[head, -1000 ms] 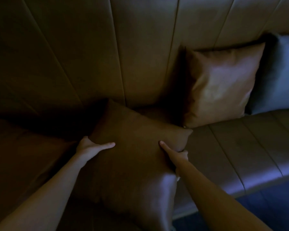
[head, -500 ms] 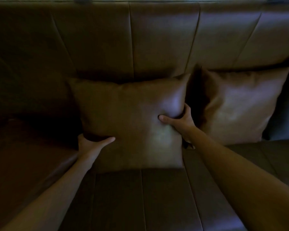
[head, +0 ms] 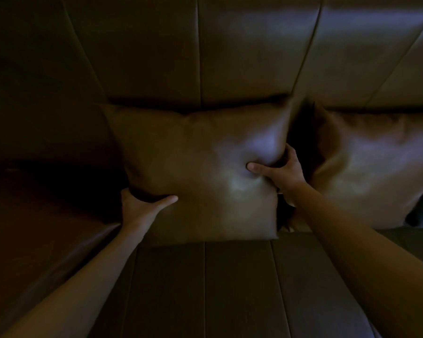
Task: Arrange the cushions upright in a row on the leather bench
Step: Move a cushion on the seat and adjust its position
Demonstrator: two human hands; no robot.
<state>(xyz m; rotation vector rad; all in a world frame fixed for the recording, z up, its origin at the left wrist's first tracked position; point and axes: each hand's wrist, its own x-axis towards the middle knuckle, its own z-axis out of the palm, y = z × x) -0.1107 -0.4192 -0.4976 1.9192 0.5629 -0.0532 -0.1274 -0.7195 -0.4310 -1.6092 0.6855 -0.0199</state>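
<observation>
Desk seat (head: 237,289) nearest, bare below both hands. Left hand (head: 139,208) grip: closed on lower-left edge of held cushion (head: 195,172). Right hand (head: 282,173) grip: closed, pinching its right edge, thumb on front. Change: cushion was flat and skewed a second ago, now upright against backrest (head: 254,50). Second cushion (head: 366,167) just right of right grip, upright, touching. Judgement: placed; release next. Count: two cushions, two hands.

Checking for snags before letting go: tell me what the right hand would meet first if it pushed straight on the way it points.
The right hand already grips the brown leather square cushion; straight on lies that cushion's edge, then probably the padded leather backrest, though depth is unclear.
</observation>
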